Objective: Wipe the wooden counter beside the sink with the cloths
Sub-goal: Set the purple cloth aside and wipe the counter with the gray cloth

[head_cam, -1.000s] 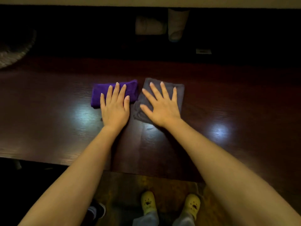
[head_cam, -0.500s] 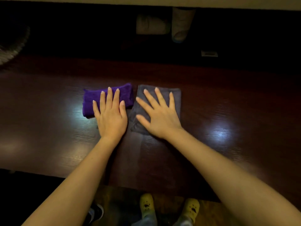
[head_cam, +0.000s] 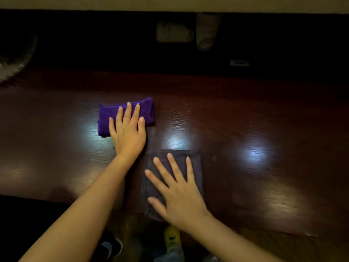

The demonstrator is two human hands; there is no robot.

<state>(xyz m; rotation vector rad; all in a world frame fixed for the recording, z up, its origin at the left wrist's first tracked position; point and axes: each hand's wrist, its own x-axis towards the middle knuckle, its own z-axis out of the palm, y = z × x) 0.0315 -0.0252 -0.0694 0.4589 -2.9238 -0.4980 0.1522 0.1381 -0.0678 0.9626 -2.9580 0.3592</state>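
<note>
The dark wooden counter runs across the view, glossy with light spots. A folded purple cloth lies on it left of centre, and my left hand presses flat on its right part, fingers stretched forward. A grey cloth lies nearer, reaching over the counter's front edge. My right hand lies flat on it with spread fingers. The two cloths are apart. No sink is in view.
A round woven object sits in the dark at the far left. Two pale objects stand at the back by the wall, with a small plate to their right. Yellow slippers show below the front edge.
My right hand has dragged the grey cloth toward me, down to the counter's front edge. The left hand and purple cloth have stayed about where they were.
</note>
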